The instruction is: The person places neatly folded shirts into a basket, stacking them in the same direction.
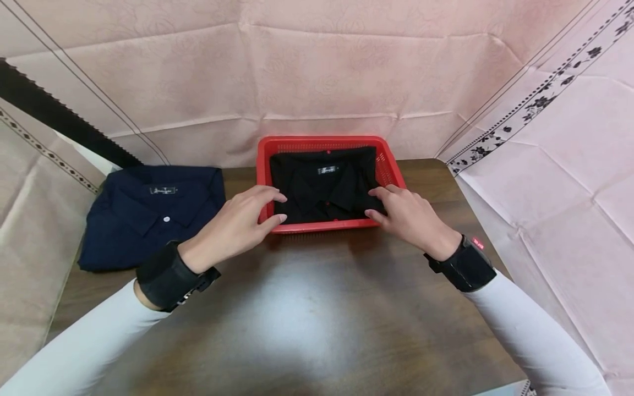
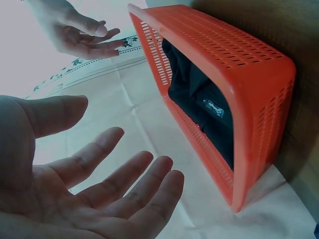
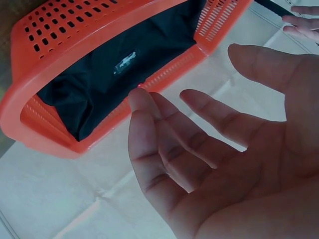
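Observation:
A folded black shirt (image 1: 322, 184) with a collar and a small label lies inside a red perforated plastic basket (image 1: 327, 226). My left hand (image 1: 247, 213) hovers over the basket's left front corner, fingers loosely bent and holding nothing. On the other side, my right hand (image 1: 408, 214) is above the right front part of the basket, also holding nothing. Both wrist views show the palms and spread fingers apart from the basket. In the left wrist view the label (image 2: 213, 107) of the black shirt faces the camera.
A folded navy shirt (image 1: 153, 214) with a white button lies on the wooden table (image 1: 297, 308), left of the basket. Pale patterned cloth (image 1: 346, 71) hangs behind the table and along its sides. A light blue object (image 1: 505, 389) shows at the lower right edge.

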Available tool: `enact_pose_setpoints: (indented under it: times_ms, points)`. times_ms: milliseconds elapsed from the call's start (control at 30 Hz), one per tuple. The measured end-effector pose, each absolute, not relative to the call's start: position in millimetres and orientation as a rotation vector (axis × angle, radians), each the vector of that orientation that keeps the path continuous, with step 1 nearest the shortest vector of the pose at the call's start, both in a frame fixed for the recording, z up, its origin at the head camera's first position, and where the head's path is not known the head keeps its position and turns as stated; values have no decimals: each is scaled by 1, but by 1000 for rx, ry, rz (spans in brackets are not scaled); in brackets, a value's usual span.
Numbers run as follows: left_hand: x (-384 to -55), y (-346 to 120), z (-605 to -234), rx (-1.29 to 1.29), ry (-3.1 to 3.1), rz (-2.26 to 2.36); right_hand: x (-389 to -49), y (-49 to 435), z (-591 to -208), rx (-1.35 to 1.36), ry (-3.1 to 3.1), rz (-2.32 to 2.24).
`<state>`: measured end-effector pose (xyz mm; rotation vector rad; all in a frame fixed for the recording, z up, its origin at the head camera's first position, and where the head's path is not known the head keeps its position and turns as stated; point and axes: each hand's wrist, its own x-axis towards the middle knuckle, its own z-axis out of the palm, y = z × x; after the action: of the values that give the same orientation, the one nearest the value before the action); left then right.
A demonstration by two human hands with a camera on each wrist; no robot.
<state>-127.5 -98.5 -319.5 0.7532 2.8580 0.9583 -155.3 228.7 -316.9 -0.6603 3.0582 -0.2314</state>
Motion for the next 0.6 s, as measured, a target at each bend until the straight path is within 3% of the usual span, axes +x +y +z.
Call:
enact_pose_setpoints:
  times_ms: [600]
  points:
    - [-97, -122, -329, 746, 2962, 875, -126, 225, -323, -654, 3081, -223]
